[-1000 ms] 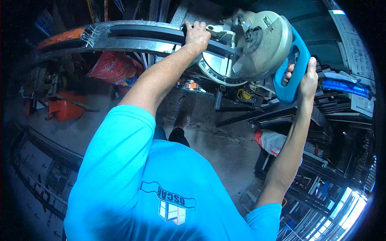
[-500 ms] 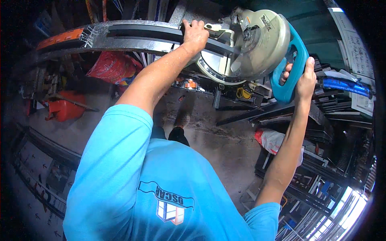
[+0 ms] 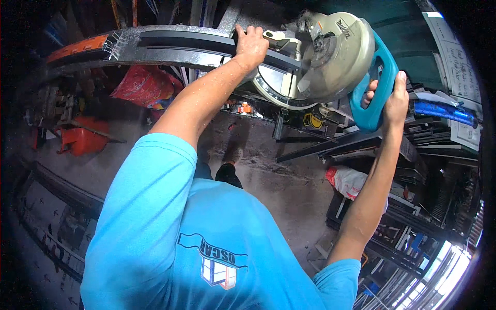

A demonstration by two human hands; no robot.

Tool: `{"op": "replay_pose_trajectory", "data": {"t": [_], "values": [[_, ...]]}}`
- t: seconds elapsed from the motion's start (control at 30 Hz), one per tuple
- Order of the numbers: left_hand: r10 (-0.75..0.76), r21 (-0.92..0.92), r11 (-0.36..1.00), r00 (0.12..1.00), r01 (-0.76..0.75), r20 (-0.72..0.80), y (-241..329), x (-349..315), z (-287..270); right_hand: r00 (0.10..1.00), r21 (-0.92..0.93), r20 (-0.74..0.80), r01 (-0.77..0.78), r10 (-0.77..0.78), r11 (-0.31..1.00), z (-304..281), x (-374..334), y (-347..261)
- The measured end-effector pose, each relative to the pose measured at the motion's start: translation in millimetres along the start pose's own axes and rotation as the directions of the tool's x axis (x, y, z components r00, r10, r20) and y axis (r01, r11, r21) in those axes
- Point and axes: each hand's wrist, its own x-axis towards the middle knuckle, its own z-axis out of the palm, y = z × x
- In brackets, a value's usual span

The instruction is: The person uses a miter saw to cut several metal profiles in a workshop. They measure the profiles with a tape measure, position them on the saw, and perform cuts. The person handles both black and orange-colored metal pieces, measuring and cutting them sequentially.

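Observation:
A mitre saw point(image 3: 338, 57) with a pale guard stands on the bench, its head lowered near a long black metal profile point(image 3: 191, 40). The profile lies along the bench, and its right end reaches the saw's blade area. My left hand point(image 3: 251, 45) is closed over the profile, pressing it against the saw's fence, with the fingers over the far side. My right hand point(image 3: 393, 103) is wrapped round the saw's teal handle point(image 3: 381, 98), thumb pointing up along its outer side. The guard hides the blade and the cutting spot.
An orange strip point(image 3: 77, 49) lies at the bench's left end. Below hang a red bag point(image 3: 142, 87) and a red container point(image 3: 85, 138). A yellow tape measure point(image 3: 313, 120) sits under the saw. Stacked dark profiles point(image 3: 439, 134) and a white-red sack point(image 3: 346, 181) stand at right.
The saw's head and handle have shifted very slightly to the right, along with my right hand. My left hand and the profile stay in place.

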Motion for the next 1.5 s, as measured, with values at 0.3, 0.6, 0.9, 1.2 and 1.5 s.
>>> {"op": "replay_pose_trajectory", "data": {"t": [0.3, 0.6, 0.9, 1.2, 1.5], "values": [[0.002, -0.037, 0.999, 1.000, -0.003, -0.008, 0.0, -1.1, -0.8, 0.998, 0.031, -0.043, 0.041, -0.040, 0.999, 5.5, 1.5, -15.8], [0.009, -0.016, 1.000, 1.000, -0.008, 0.008, -1.6, 0.2, -1.0, 0.999, -0.008, -0.022, 0.045, -0.045, 0.999, 2.5, -8.1, 5.9], [0.035, -0.034, 0.999, 0.995, -0.032, 0.096, -1.9, -0.6, -12.6, 0.997, -0.025, -0.034, 0.069, -0.070, 0.997, 5.4, -10.7, 9.0], [0.044, -0.053, 0.998, 0.996, -0.040, 0.079, -2.6, -3.3, -15.3, 0.993, -0.045, -0.060, 0.103, -0.106, 0.994, 6.4, -10.7, 11.4], [0.013, -0.017, 1.000, 0.999, -0.012, 0.039, -3.2, -1.4, -3.4, 0.993, -0.031, -0.057, 0.100, -0.101, 0.995, 7.0, -11.1, 12.4]]}}
